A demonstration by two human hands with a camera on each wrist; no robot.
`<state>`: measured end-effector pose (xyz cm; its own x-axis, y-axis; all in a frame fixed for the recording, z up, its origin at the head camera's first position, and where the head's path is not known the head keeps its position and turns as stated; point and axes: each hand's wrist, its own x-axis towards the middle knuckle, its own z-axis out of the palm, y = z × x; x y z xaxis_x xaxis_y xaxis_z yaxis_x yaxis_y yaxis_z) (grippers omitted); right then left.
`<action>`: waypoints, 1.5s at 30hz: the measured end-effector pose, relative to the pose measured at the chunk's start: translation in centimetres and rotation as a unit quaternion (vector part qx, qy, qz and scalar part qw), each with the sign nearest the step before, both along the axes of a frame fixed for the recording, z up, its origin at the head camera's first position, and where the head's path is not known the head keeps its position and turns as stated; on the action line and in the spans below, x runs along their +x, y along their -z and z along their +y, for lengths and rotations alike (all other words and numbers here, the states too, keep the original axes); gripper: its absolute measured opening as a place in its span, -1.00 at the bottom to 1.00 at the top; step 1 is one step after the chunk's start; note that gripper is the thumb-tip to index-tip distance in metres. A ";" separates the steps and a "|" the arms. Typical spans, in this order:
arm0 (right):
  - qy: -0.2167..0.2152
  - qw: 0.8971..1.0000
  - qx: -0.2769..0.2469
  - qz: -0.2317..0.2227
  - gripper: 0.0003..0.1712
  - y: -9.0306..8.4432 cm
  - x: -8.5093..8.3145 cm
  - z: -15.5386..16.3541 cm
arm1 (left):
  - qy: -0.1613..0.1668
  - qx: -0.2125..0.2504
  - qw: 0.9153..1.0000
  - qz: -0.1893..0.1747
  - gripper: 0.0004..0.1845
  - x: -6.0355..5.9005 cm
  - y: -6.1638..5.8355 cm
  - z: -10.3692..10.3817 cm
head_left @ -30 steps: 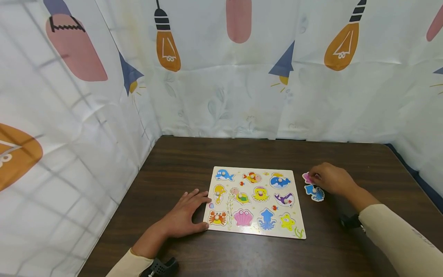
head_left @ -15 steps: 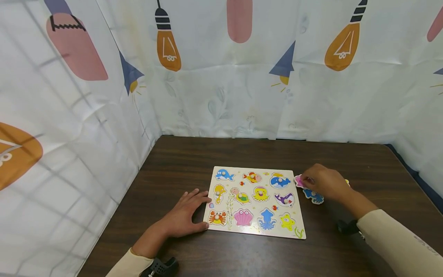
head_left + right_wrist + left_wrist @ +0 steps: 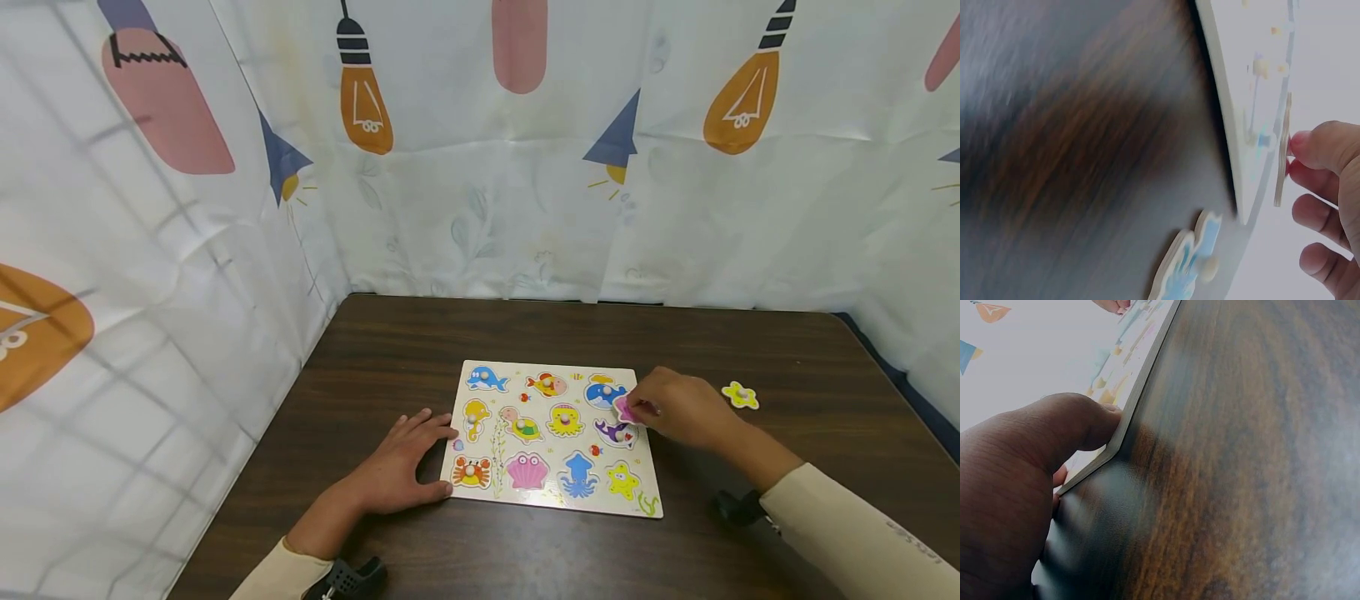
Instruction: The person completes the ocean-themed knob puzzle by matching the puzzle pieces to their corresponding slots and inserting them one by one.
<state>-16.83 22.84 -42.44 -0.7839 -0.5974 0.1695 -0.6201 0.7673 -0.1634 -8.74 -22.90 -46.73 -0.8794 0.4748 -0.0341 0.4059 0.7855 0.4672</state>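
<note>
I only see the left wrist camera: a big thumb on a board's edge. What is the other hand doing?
Observer: The right hand pinches a pink puzzle piece over the puzzle board's right side.
Child: Are any pieces off the board?
Observer: Yes, a yellow piece lies on the table, right of that hand.
Child: Any more?
Observer: A blue piece lies beside the board's edge; the right wrist camera shows it.
</note>
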 end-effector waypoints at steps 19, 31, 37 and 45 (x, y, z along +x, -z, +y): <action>-0.078 0.997 0.001 0.018 -0.79 0.2 1.3 -3.3 | -0.003 -0.001 1.000 0.001 -0.24 0.2 -0.1 0.2; -0.122 0.992 -0.019 0.036 -0.81 0.2 1.8 -5.2 | -0.006 -0.001 1.000 0.003 -0.24 0.3 -0.1 0.2; -0.135 0.990 -0.028 0.032 -0.82 0.3 2.0 -6.2 | -0.005 -0.004 1.000 0.005 -0.23 0.2 0.0 0.2; -0.147 0.988 -0.029 0.020 -0.83 0.4 2.1 -7.4 | -0.005 -0.004 1.000 -0.001 -0.24 0.1 -0.1 0.1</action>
